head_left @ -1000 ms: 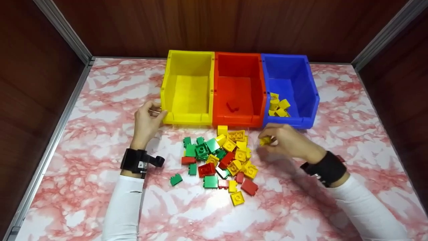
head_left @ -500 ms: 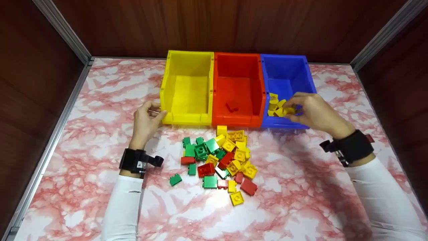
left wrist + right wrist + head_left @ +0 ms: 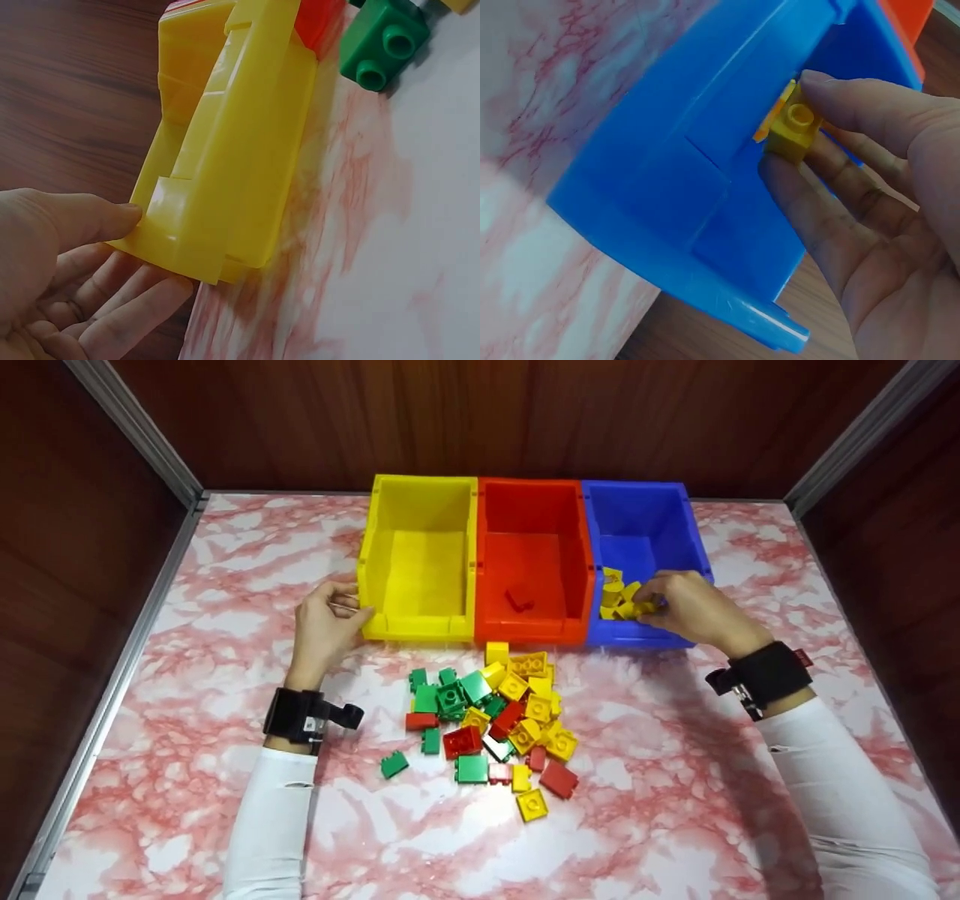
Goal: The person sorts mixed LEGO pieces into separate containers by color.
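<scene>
My left hand holds the front left corner of the yellow bin, with the thumb at its rim and the fingers against the outer side; the left wrist view shows this grip. My right hand is over the front of the blue bin. Between its thumb and index finger it pinches a small yellow building brick with one stud visible. Several yellow bricks lie in the blue bin beside these fingers, partly hidden by the hand in the head view.
The red bin stands between the other two and has a red piece inside. In front of the bins lies a pile of green, red and yellow bricks, with one green brick apart at the left. Dark wooden panels enclose the table.
My right hand has carried the yellow brick from beside the pile, right and away from me, over the blue bin, then lowered slightly toward its bricks. My left hand stays at the yellow bin.
</scene>
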`<state>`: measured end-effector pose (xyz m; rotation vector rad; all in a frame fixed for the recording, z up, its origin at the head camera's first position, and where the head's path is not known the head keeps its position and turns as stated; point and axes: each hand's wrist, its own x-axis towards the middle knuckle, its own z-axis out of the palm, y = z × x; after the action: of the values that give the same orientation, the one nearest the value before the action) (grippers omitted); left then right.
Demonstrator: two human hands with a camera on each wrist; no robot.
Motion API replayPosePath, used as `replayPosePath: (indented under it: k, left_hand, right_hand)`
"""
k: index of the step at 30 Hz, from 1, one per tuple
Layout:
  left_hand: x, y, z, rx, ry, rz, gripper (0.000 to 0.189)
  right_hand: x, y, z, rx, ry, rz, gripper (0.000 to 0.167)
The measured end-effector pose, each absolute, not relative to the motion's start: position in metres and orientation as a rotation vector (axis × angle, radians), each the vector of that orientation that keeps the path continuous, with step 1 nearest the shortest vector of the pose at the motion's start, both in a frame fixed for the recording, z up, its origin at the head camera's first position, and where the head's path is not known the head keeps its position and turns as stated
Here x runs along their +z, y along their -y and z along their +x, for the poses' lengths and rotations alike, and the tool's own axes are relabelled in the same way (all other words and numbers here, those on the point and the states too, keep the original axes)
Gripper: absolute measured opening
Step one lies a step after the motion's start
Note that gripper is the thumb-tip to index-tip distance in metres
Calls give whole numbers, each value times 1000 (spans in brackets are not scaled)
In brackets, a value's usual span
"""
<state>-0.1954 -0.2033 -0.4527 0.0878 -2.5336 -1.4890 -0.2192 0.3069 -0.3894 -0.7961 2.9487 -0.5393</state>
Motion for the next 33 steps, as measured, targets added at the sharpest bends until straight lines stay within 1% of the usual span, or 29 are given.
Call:
replayPosePath:
  k: [12,17,21,24,27,33]
  left_hand:
    - [-451,208,-197,-1541,2531,91,25]
    - [-452,208,-198,-1529,2528,82,23]
    - [-453,208,-198,-1536,2520,76,22]
    - [-453,208,-198,-1534,2519,67,22]
    - [-453,208,-197,-1532,2515,70,22]
    - [-455,207,-198,-1527,2499,75,22]
  right_hand:
    - [-391,-303,-234,-526,-2901,-763,18]
    - [-394,-303,-237,-537,-2896,-751,22]
    - [-391,-302,-236,-539,-2895,-744,28]
    - [-386,-301,-231,-531,-2922,-761,32]
    - [-377,-297,-221,-511,-2975,-840,33]
    - [-355,-282,-189,-510,-3057,-1048,37]
